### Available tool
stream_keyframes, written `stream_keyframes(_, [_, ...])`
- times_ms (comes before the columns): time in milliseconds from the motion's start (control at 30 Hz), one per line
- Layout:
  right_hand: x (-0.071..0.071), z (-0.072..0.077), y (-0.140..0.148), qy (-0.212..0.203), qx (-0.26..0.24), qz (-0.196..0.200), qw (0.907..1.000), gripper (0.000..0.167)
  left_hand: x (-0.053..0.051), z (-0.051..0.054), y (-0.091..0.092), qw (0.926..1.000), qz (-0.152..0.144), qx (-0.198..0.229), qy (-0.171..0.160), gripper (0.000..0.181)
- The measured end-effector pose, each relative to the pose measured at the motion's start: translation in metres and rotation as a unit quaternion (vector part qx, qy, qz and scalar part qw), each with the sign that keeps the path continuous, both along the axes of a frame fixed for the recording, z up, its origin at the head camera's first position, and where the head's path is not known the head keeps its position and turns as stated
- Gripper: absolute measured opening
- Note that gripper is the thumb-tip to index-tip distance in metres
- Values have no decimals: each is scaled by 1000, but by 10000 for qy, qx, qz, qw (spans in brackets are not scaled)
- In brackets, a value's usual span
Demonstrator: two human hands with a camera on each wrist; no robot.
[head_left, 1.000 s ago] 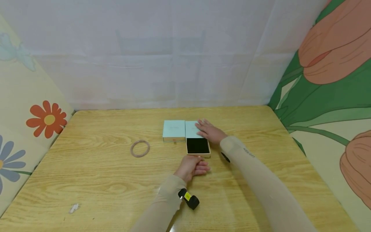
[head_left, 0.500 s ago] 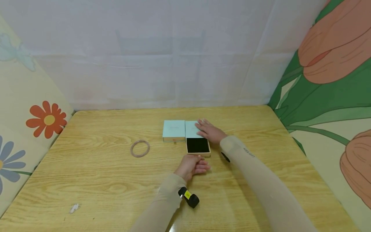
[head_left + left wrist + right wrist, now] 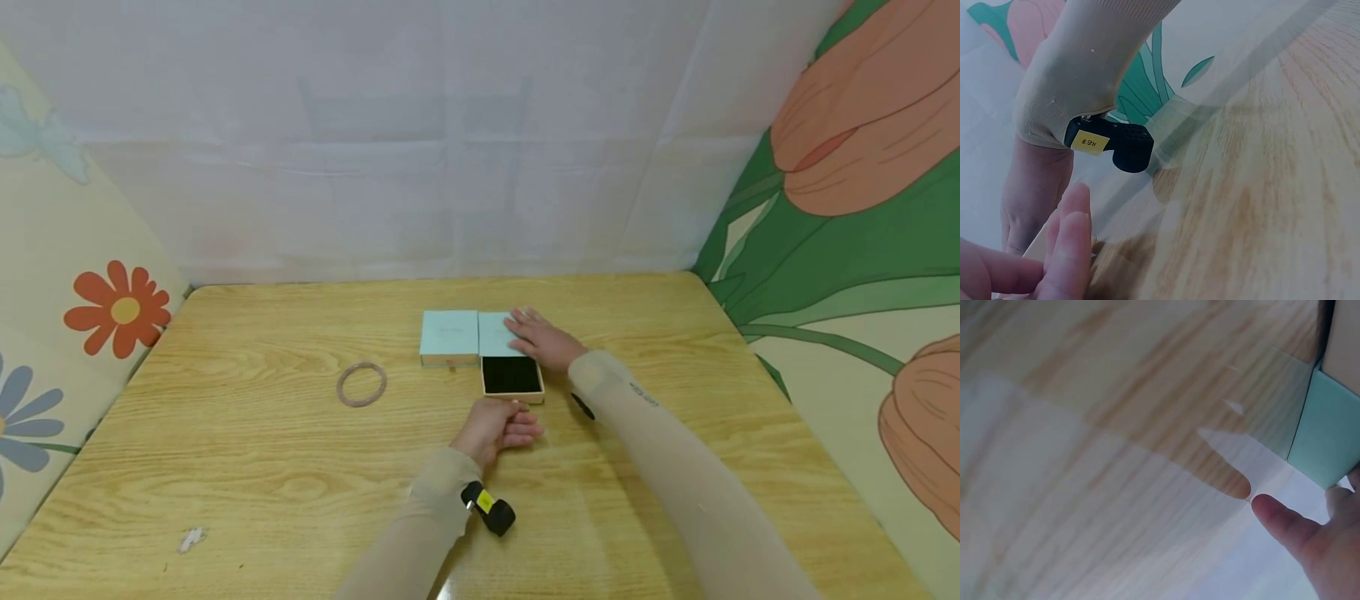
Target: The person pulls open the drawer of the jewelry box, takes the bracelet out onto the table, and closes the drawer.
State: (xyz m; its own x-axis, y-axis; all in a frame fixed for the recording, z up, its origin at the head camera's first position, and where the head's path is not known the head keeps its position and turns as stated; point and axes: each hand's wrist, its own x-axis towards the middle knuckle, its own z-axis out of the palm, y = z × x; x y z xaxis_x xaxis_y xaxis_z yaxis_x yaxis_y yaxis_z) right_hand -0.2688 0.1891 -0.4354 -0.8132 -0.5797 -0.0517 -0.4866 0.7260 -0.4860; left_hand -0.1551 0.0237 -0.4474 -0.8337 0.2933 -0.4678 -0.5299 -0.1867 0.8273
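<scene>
A pale blue jewelry box sleeve [image 3: 493, 335] lies on the table with its drawer [image 3: 512, 376] slid out toward me, showing a black lining. Flat on the sleeve rests my right hand [image 3: 549, 343], fingers straight. In the right wrist view the thumb of that right hand [image 3: 1335, 550] points away beside the blue sleeve [image 3: 1329, 428]. My left hand [image 3: 493, 427] is at the drawer's front edge. Its thumb and index finger meet there in the left wrist view, where the hand [image 3: 1063, 256] pinches at the drawer front; the exact contact is hidden.
A second pale blue box [image 3: 450, 333], closed, with a small tab at its front, stands against the sleeve's left side. Farther left lies a pinkish bangle [image 3: 360, 404]. A worn white patch [image 3: 192, 538] marks the wooden table [image 3: 262, 467]. Printed cloth walls surround it.
The drawer front and my left hand have shifted very slightly away from me, toward the sleeve. My right hand stays on the sleeve; the bangle and second box have not moved.
</scene>
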Motion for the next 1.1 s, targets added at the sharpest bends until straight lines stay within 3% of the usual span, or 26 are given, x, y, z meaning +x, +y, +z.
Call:
stream_keyframes(233, [-3,-1,-5,65,336,-138,9993,56,-2,-1,1,10000,32,24,-17,26])
stream_keyframes(1100, [-3,-2,-2,40,257,-119,9996,57,-10,0,-1,9999,45,123,-70,26])
